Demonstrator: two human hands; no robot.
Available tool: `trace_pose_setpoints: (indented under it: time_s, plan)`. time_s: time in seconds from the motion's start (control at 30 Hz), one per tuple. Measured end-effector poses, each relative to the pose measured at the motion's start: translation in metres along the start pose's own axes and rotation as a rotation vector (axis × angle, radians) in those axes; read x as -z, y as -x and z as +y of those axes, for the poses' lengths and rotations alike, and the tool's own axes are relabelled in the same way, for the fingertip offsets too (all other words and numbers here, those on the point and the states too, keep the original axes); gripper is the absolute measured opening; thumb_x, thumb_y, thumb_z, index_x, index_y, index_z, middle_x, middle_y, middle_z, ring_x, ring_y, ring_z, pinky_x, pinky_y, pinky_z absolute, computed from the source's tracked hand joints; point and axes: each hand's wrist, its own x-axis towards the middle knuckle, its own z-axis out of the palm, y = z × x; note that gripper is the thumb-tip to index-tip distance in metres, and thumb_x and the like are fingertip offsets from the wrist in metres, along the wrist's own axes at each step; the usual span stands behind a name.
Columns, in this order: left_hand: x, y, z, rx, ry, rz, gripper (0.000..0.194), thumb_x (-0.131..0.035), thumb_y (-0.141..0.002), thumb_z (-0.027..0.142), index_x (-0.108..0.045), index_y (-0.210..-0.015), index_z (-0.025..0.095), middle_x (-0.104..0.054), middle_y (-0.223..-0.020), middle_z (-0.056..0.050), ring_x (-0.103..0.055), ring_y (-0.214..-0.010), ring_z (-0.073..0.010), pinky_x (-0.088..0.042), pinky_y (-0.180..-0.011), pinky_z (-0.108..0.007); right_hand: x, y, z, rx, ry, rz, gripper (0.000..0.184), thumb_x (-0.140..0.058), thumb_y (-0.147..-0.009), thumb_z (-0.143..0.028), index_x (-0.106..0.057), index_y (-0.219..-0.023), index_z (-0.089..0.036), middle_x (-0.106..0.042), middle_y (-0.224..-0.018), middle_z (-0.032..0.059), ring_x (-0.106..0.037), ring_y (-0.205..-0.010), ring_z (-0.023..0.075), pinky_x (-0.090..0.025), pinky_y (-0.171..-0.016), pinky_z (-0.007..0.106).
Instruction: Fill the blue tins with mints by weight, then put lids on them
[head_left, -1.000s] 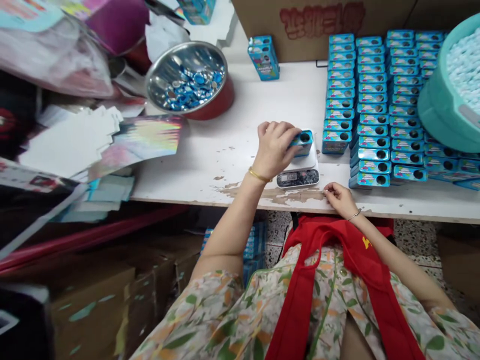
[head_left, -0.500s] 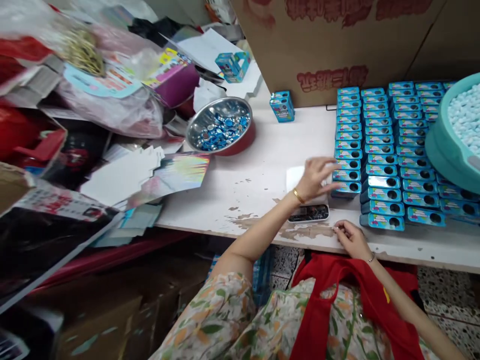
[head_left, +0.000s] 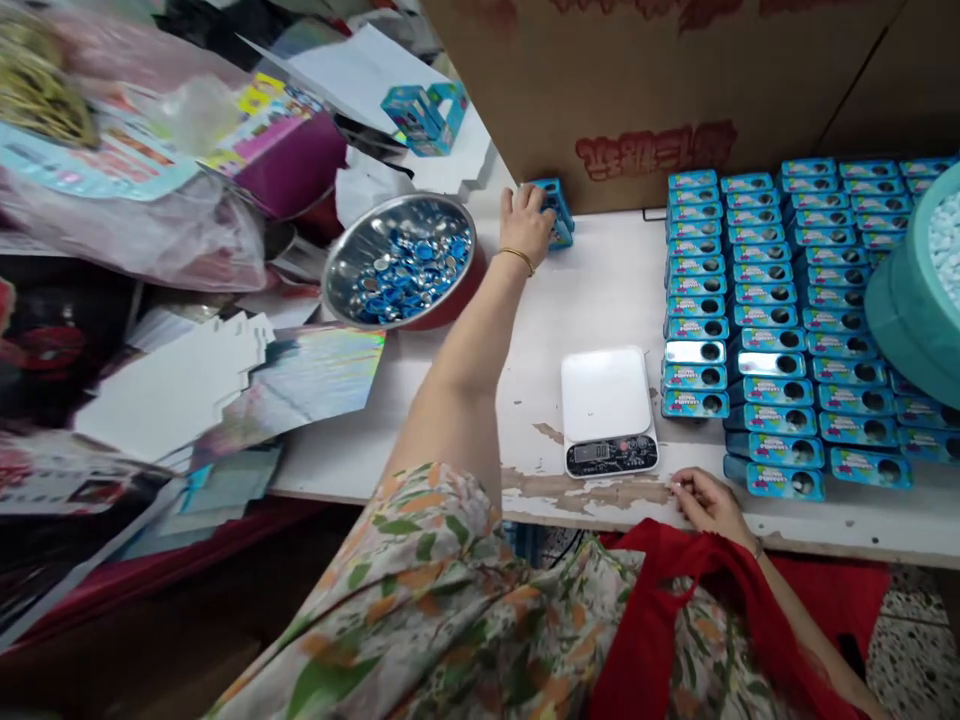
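My left hand (head_left: pixel 527 222), a gold bangle at its wrist, reaches far across the table. Its fingers are curled round a small blue box (head_left: pixel 561 225) standing against the big carton; they cover much of the box's left side. At the table's front edge rests my right hand (head_left: pixel 712 508), thumb and fingertips pinched together. What lies between them, if anything, is too small to name. Between my arms a white kitchen scale (head_left: pixel 606 398) lies bare, its display lit and appearing to read zero.
Rows of blue boxes (head_left: pixel 772 390) fill the right side. Beyond them stands a turquoise tub (head_left: pixel 911 290) of pale pieces. A metal bowl (head_left: pixel 341 275) of blue-and-silver wrapped pieces, white card sheets (head_left: pixel 172 390) and plastic bags crowd the left. A cardboard carton (head_left: pixel 637 90) blocks the back.
My left hand has moved from the front of the box rows, over the scale, to the lone blue box at the back. My right hand stays at the table edge.
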Motion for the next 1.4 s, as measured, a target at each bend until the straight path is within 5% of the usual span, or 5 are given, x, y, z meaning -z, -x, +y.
trace_pose_setpoints:
  time_s: [0.27,0.5,0.83,1.07,1.4]
  plan:
    - [0.09,0.143,0.1,-0.329,-0.176,-0.252,0.03,-0.057,-0.097,0.044,-0.066,-0.091,0.016,-0.06,-0.102,-0.009,-0.062,-0.109,-0.0296,-0.049,-0.1,-0.052,0.004,-0.009,-0.006,0.035,-0.013,0.008,0.033,-0.059,-0.092,-0.05,-0.065,-0.098,-0.018,-0.061,-0.069,0.0016,-0.058,-0.06,0.0142,-0.048,-0.056,0.025]
    - [0.066,0.201,0.171,-0.387,-0.209,-0.33,0.014,-0.068,-0.087,0.031,-0.068,-0.09,0.018,-0.063,-0.095,-0.008,-0.065,-0.095,-0.0268,-0.05,-0.089,-0.041,0.004,-0.021,-0.005,0.133,-0.043,0.034,0.036,-0.061,-0.083,-0.052,-0.061,-0.091,-0.017,-0.059,-0.061,-0.0008,-0.056,-0.052,0.0125,-0.046,-0.051,0.024]
    - [0.088,0.282,0.133,-0.069,0.075,0.101,0.017,-0.062,-0.092,0.038,-0.061,-0.092,0.021,-0.068,-0.093,-0.006,-0.061,-0.088,-0.0196,-0.05,-0.087,-0.035,0.003,-0.036,-0.002,0.171,-0.08,0.069,0.04,-0.065,-0.072,-0.057,-0.058,-0.084,-0.019,-0.055,-0.056,-0.0033,-0.054,-0.047,0.0113,-0.046,-0.047,0.024]
    - [0.01,0.369,0.102,0.424,0.351,0.089,0.015,-0.062,-0.086,0.026,-0.06,-0.099,0.019,-0.068,-0.093,-0.005,-0.06,-0.074,-0.0143,-0.052,-0.074,-0.029,0.005,-0.035,-0.001,0.216,-0.067,0.066,0.036,-0.065,-0.076,-0.051,-0.059,-0.086,-0.017,-0.059,-0.059,-0.0018,-0.056,-0.049,0.0118,-0.047,-0.049,0.024]
    - [-0.03,0.399,0.11,0.358,0.163,0.198,0.026,-0.058,-0.092,0.03,-0.059,-0.116,0.018,-0.061,-0.1,-0.009,-0.059,-0.093,-0.021,-0.052,-0.088,-0.036,0.01,-0.022,0.001,0.213,0.065,0.073,0.031,-0.063,-0.09,-0.047,-0.063,-0.096,-0.017,-0.063,-0.071,0.0012,-0.06,-0.057,0.0133,-0.052,-0.057,0.027]
